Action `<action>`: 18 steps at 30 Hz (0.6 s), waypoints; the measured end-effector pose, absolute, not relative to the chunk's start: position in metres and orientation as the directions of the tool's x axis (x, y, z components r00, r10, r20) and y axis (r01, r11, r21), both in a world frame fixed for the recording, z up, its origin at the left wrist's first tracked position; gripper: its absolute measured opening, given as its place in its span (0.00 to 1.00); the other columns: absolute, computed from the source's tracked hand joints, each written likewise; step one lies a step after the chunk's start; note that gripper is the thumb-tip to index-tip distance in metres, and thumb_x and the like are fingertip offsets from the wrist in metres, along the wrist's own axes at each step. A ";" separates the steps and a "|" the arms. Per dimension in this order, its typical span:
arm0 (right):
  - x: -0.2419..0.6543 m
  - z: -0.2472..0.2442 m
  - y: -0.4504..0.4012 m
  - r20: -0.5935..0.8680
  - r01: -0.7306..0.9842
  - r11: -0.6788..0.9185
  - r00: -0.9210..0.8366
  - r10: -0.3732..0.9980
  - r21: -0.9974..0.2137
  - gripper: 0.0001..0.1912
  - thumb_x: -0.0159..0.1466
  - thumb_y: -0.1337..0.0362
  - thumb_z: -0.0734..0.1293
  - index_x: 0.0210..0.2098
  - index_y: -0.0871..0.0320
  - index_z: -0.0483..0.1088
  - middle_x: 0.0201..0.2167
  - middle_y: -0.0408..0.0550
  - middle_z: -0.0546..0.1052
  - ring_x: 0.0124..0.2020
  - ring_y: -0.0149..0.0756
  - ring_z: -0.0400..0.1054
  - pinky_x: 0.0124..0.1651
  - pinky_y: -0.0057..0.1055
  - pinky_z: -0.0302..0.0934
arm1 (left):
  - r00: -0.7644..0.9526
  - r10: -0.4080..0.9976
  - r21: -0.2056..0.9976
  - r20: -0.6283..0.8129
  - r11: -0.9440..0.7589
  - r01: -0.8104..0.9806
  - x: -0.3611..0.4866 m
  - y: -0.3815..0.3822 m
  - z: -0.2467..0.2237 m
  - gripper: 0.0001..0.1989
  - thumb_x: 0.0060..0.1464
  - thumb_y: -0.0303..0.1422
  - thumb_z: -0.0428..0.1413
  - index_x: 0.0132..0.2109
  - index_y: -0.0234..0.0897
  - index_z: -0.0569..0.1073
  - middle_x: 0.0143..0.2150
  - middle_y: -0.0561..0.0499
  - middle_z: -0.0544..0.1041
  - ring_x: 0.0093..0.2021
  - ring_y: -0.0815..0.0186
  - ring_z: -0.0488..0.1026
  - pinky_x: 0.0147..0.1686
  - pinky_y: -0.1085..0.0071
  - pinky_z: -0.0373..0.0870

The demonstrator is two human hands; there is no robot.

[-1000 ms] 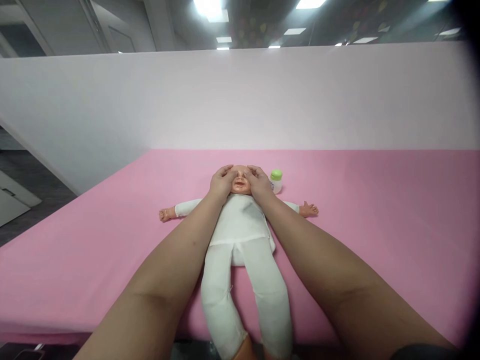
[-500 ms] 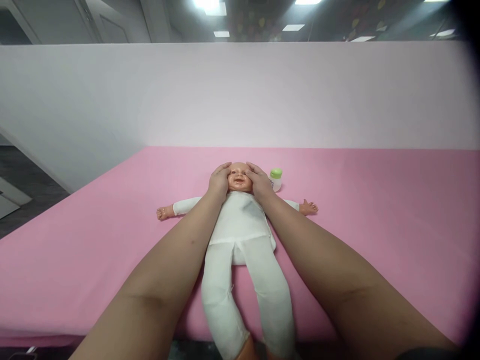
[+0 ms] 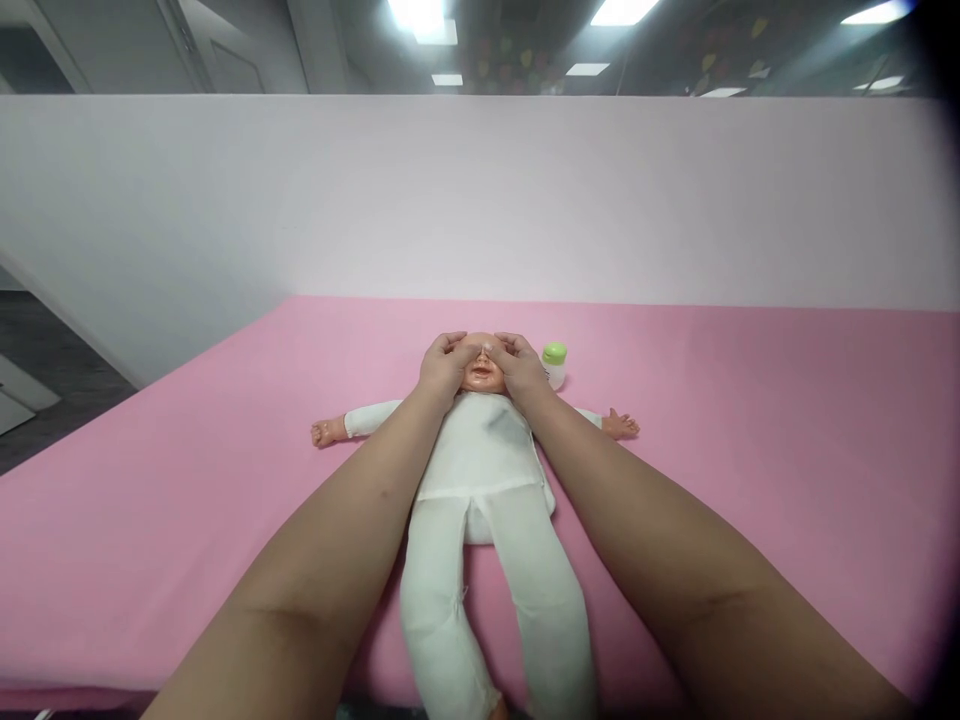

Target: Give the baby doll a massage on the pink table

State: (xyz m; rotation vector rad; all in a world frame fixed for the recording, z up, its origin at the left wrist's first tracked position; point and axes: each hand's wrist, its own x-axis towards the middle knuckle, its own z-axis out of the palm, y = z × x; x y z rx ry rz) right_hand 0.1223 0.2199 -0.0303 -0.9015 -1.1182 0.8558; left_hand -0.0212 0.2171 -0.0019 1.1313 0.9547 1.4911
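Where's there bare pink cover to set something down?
Bare pink cover lies right of the bottle, back to the white panel, and left of the doll, beyond its outstretched arm. Crowded: the doll's head, between left hand and right hand, with the bottle by the right.

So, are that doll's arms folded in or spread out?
Spread out: the doll has both arms stretched to either side on the pink surface.

overhead light panels (image 3: 622, 10): bright, glaring | shadows: soft | right edge: blacked out | wide-angle stretch
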 end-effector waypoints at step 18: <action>0.128 -0.032 0.214 0.334 -0.211 0.361 0.155 0.930 -0.908 0.27 0.57 0.54 0.74 0.55 0.50 0.74 0.59 0.46 0.75 0.60 0.48 0.68 0.64 0.46 0.63 | -0.107 0.982 0.936 0.155 -0.181 -0.302 -0.018 0.222 -0.007 0.19 0.47 0.34 0.62 0.49 0.38 0.79 0.47 0.45 0.81 0.46 0.56 0.78 0.50 0.60 0.75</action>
